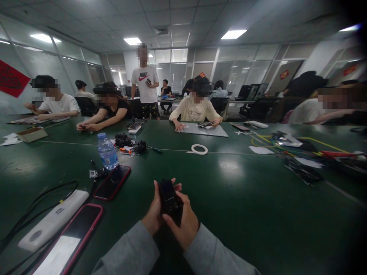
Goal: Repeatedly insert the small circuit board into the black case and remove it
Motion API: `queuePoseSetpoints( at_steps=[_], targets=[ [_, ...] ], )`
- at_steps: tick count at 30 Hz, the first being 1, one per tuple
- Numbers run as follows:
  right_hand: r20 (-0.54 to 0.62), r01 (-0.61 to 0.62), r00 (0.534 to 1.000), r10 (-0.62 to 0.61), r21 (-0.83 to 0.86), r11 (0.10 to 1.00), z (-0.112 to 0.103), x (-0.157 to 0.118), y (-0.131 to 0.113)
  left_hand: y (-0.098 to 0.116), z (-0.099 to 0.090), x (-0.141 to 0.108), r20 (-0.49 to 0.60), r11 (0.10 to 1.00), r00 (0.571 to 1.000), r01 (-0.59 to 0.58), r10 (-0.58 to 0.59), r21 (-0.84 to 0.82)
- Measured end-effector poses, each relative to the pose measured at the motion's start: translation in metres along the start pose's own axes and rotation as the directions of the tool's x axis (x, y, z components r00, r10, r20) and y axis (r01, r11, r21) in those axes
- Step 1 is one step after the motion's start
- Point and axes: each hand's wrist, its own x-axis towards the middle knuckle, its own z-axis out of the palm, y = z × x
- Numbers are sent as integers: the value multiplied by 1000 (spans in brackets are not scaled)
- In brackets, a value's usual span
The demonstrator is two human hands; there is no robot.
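A small black handheld device (pixel 169 196) with a dark screen and a few buttons is held upright between my two hands, above the green table (pixel 218 191). My left hand (pixel 153 214) wraps round its left side, with the thumb along the edge. On the right side, my right hand (pixel 185 221) grips the device, its thumb low near the front face. Some fingertips show behind the device's upper right edge. Grey sleeves cover both forearms.
Left of my hands lie a red-edged phone (pixel 113 183), a pink-edged phone (pixel 71 236), a white power bank (pixel 54 221) with black cables, and a water bottle (pixel 107 152). A white tape roll (pixel 199 149) lies ahead; tangled cables (pixel 304 147) are at right. People sit across the table.
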Motion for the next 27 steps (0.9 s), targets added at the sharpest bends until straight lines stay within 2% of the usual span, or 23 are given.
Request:
queuePoseSetpoints(
  at_steps=[6, 10, 12, 17, 21, 27],
  targets=[
    [80, -194, 980, 182, 185, 963, -3, 3, 1, 0, 1, -1, 29, 998, 999, -18, 16, 63],
    [126, -244, 969, 213, 331, 912, -2, 5, 5, -2, 0, 1, 29, 997, 1000, -12, 9, 80],
    [137, -274, 962, 238, 438, 856, -1, 7, 9, -3, -1, 3, 33, 996, 999, -4, 1, 91],
    [233, -386, 921, 312, 663, 641, -1, 11, 14, -3, -3, 4, 55, 993, 998, -11, 5, 114],
    [252, -430, 890, 380, 741, 516, -1, 15, 11, -1, -5, 4, 76, 994, 997, -12, 4, 110],
    [296, -485, 862, 410, 715, 503, 0, 15, 10, 3, -4, 3, 77, 991, 997, 5, -15, 131]
  ],
)
